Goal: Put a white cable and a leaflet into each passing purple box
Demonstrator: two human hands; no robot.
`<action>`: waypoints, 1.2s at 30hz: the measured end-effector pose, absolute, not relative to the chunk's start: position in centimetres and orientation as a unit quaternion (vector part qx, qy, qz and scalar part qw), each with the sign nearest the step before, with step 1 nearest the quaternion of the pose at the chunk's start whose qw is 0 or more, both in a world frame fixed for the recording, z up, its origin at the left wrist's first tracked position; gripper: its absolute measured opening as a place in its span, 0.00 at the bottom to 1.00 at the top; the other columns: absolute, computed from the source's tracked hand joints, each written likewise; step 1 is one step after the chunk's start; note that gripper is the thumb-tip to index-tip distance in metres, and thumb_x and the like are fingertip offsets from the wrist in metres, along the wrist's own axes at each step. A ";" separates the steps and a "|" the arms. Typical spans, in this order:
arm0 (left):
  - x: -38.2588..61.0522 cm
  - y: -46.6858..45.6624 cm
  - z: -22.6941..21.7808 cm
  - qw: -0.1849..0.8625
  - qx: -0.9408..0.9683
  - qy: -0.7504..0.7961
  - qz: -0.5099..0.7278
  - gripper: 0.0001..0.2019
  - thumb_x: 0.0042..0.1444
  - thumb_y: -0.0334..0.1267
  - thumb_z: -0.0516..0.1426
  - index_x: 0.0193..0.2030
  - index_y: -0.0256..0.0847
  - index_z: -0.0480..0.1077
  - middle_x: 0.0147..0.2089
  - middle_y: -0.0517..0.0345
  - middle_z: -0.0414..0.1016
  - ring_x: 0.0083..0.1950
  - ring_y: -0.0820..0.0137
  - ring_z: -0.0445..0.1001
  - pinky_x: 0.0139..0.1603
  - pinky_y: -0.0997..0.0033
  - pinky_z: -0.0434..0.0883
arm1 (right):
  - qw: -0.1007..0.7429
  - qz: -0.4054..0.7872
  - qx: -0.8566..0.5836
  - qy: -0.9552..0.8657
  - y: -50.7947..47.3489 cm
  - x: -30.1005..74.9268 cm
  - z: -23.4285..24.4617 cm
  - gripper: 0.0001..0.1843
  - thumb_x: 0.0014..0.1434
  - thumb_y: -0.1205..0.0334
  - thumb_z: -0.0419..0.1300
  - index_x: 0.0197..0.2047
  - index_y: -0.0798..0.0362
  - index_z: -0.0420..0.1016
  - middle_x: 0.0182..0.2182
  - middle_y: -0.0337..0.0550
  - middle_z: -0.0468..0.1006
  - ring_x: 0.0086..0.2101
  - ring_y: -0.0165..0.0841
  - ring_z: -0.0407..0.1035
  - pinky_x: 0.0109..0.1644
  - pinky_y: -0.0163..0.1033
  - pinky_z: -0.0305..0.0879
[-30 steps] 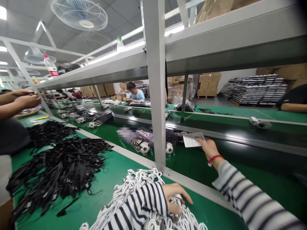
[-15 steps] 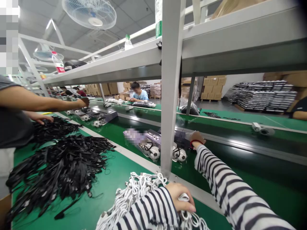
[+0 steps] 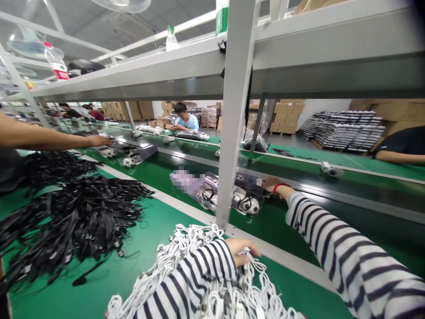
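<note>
My left hand point(image 3: 243, 249) rests on a heap of white coiled cables point(image 3: 186, 266) at the near edge of the green bench, its fingers curled round one white cable. My right hand point(image 3: 272, 184), with a red band at the wrist, reaches across to the conveyor and lies on a purple product box point(image 3: 249, 180). The fingers are mostly hidden behind the wrist. Beside that box lie small football-shaped gadgets point(image 3: 252, 205) in clear trays.
A grey upright post point(image 3: 232, 124) stands between my arms. A big heap of black cables point(image 3: 73, 212) covers the bench at left. A co-worker's arm point(image 3: 49, 139) reaches toward boxes further up the belt. Other people sit across the line.
My right hand carried a white card leftwards to the purple box and now lies on it. My left hand closed on a white cable. The co-worker's arm reached out to the belt.
</note>
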State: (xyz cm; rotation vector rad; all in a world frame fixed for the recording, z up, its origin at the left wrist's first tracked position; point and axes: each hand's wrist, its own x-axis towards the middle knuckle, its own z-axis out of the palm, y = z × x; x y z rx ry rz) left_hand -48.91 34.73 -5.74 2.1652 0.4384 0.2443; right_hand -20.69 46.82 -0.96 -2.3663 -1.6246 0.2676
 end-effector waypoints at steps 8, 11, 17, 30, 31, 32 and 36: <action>-48.6 34.9 -6.4 0.476 0.839 0.222 0.141 0.12 0.54 0.33 0.55 0.46 0.38 0.66 0.43 0.56 0.76 0.44 0.71 0.74 0.48 0.70 0.68 | 0.062 0.101 -0.768 -0.629 39.4 -18.9 3.1 0.12 0.59 0.64 0.52 0.43 0.56 0.75 0.44 0.49 0.76 0.43 0.37 0.69 0.45 0.35 0.60; -48.4 34.9 -6.2 0.480 0.828 0.248 0.149 0.11 0.55 0.35 0.54 0.45 0.37 0.65 0.40 0.56 0.76 0.40 0.71 0.74 0.40 0.73 0.70 | 0.022 0.210 -0.696 -0.686 33.3 -19.6 3.5 0.12 0.59 0.59 0.53 0.38 0.52 0.76 0.34 0.41 0.78 0.34 0.33 0.70 0.38 0.33 0.61; -48.1 34.9 -4.5 0.436 0.837 0.313 0.105 0.15 0.54 0.49 0.54 0.40 0.40 0.64 0.30 0.64 0.72 0.26 0.74 0.69 0.30 0.76 0.65 | -0.050 0.343 -0.586 -0.733 20.2 -22.3 0.7 0.20 0.40 0.65 0.65 0.40 0.48 0.75 0.37 0.40 0.74 0.35 0.36 0.67 0.36 0.36 0.60; -48.2 34.7 -3.8 0.439 0.841 0.280 0.151 0.08 0.59 0.41 0.49 0.41 0.41 0.64 0.36 0.63 0.78 0.32 0.73 0.72 0.36 0.74 0.65 | 0.048 0.042 -0.685 -0.726 25.9 -20.0 2.2 0.15 0.63 0.59 0.48 0.41 0.53 0.75 0.39 0.48 0.76 0.38 0.38 0.70 0.42 0.38 0.62; -48.2 34.7 -3.8 0.438 0.839 0.283 0.155 0.09 0.59 0.41 0.48 0.42 0.41 0.63 0.36 0.62 0.79 0.30 0.73 0.71 0.35 0.74 0.65 | 0.056 0.002 -0.694 -0.718 27.8 -20.3 2.1 0.16 0.63 0.59 0.48 0.43 0.54 0.75 0.41 0.50 0.76 0.40 0.40 0.70 0.44 0.39 0.62; -48.2 34.7 -3.7 0.439 0.835 0.288 0.163 0.09 0.59 0.41 0.47 0.43 0.41 0.62 0.36 0.62 0.79 0.30 0.73 0.71 0.34 0.74 0.65 | 0.055 -0.026 -0.700 -0.711 29.6 -20.7 1.8 0.17 0.63 0.60 0.47 0.45 0.56 0.75 0.42 0.51 0.75 0.41 0.41 0.70 0.46 0.40 0.62; -48.2 34.9 -3.6 0.434 0.817 0.313 0.217 0.06 0.60 0.40 0.48 0.41 0.41 0.58 0.35 0.62 0.79 0.34 0.72 0.73 0.40 0.73 0.66 | 0.010 -0.009 -0.673 -0.740 34.3 -22.5 0.4 0.18 0.62 0.60 0.50 0.51 0.58 0.73 0.45 0.53 0.74 0.45 0.41 0.69 0.50 0.40 0.61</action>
